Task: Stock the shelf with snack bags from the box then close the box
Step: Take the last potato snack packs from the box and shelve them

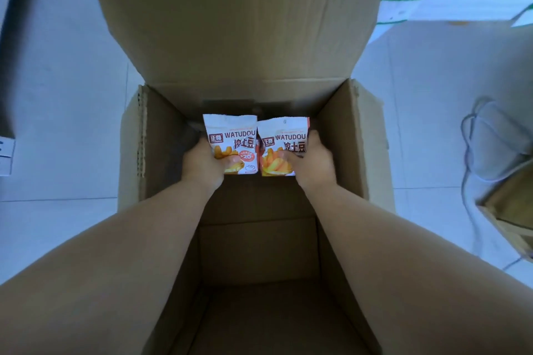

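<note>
**Pick step: one snack bag in each hand, down inside the box**

I've got both arms reaching into the open box. The left hand grips the left bag by its lower edge, thumb curled over the front and fingers behind. The right hand holds the right bag the same way. The bags are upright, side by side with edges touching, near the far wall. I can't tell if they're lifted off the bottom. No other bags show in the part of the box I can see, so these may be the last ones.

Next, as I read it: lift both straight up past the raised far flap and carry them to the shelf. The shelf isn't in view, so I'll need to look for it first. The flaps are all open, so closing the box comes after.

Print: both bags read "WATUDOU" in brown, with large Chinese characters below, a red square logo at left and a picture of fries. The left bag also has a round orange badge reading "20". The smaller print is too fine to read.
</note>
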